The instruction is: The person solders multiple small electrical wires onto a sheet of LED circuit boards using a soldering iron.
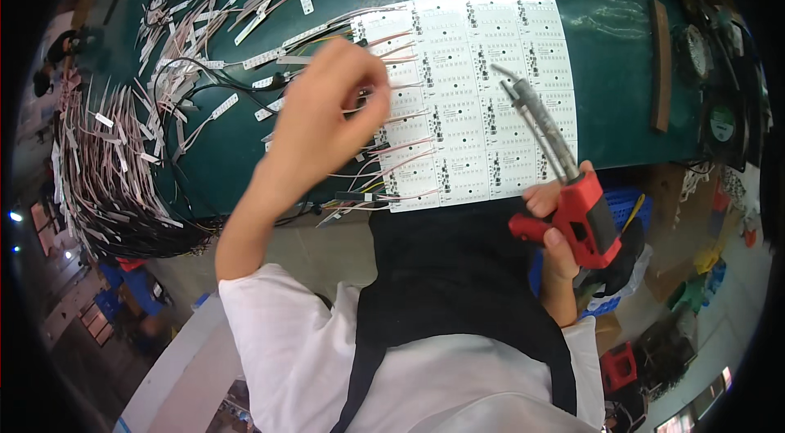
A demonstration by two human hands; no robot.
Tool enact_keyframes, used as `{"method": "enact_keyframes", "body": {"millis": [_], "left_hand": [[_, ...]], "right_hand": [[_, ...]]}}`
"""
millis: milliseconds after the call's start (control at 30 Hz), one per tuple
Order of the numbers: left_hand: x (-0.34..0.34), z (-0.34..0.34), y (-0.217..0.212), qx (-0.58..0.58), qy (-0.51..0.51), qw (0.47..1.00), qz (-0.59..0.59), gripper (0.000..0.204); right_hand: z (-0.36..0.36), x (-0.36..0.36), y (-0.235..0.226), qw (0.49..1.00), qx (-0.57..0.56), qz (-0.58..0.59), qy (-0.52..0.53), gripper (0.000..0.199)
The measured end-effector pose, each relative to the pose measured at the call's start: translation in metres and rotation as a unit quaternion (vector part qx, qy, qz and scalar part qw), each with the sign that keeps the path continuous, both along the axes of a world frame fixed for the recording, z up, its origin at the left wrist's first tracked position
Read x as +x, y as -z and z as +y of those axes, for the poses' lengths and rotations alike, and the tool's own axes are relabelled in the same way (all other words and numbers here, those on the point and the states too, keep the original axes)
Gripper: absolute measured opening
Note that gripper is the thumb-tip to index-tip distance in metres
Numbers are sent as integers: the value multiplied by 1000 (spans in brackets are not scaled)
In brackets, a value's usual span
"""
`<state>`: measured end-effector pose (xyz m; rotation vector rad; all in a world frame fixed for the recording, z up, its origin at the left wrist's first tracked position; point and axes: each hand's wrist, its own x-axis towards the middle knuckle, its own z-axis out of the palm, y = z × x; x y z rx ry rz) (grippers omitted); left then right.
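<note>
My right hand [560, 260] is wrapped round the handle of a red and black soldering gun [590, 224]. Its metal barrel slants up and left, with the tip over the white sheet of circuit boards [458, 98]. Slightly blurred, my left hand [331, 102] is above the sheet's left edge, thumb and fingers curled toward each other. Whatever lies between those fingertips is hidden. Thin reddish and white wires [405, 151] run onto the boards in the left column. Small dark components stand in rows on every column.
Loose white strips with leads [221, 106] cover the green table's left side, beside a thick bundle of wires [114, 171]. A black cable [192, 62] crosses them. At the right are a brown bar [660, 65] and a dark round-faced device [719, 122]. A blue basket [625, 204] stands below the table edge.
</note>
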<state>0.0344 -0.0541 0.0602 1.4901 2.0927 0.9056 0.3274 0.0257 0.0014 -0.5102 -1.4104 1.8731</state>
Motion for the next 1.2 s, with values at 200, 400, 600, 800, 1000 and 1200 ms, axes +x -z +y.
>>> {"method": "enact_keyframes", "body": {"millis": [200,400,600,800,1000,1200], "left_hand": [[20,0,39,44,-13,999,-15,7],[18,3,50,36,-30,999,23,9],[18,7,57,60,-25,997,31,10],[17,6,57,57,-29,997,37,10],[18,7,57,56,-32,997,43,10],[18,7,57,52,-34,997,44,10]], "right_hand": [[-21,1,-4,993,-62,-80,-56,72],[-30,-5,0,988,-89,-118,-46,67],[-31,-11,2,985,-59,-152,-50,64],[-31,-13,-3,978,-80,-184,-50,62],[-27,-15,-7,976,2,-210,-58,59],[-22,-13,-5,975,82,-198,-58,60]]}}
